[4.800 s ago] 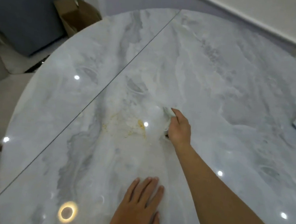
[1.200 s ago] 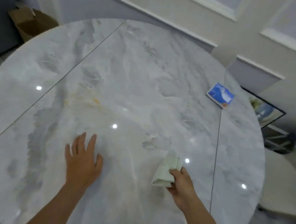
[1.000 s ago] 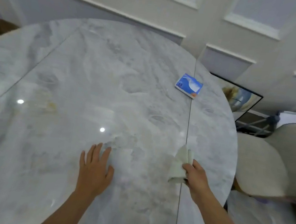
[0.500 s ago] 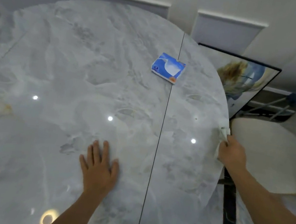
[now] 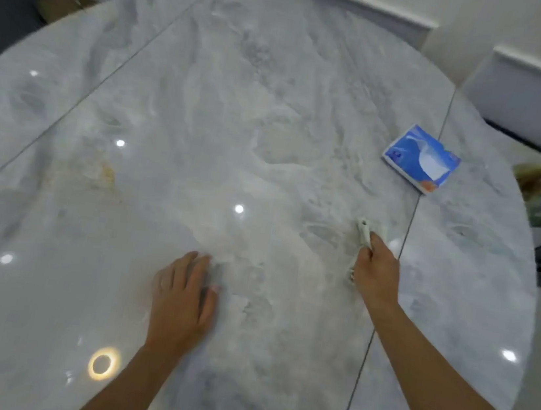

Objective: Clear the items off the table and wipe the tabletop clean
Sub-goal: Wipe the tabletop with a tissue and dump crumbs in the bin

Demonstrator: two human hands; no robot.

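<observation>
head | right hand [image 5: 373,273] grips cloth [image 5: 364,232] | left hand [image 5: 181,299] flat on tabletop [image 5: 206,110]

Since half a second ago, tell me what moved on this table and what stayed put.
The right hand, gripping the cloth, came back from the tabletop's right edge to just left of the seam. Nothing was picked up or let go. The left hand stays flat on the tabletop, the blue tissue pack stays by the seam, the yellowish stain remains.

Both slim forearms are bare along their visible length — the left hand [image 5: 182,300] and right hand [image 5: 375,277] are bare too.
</observation>
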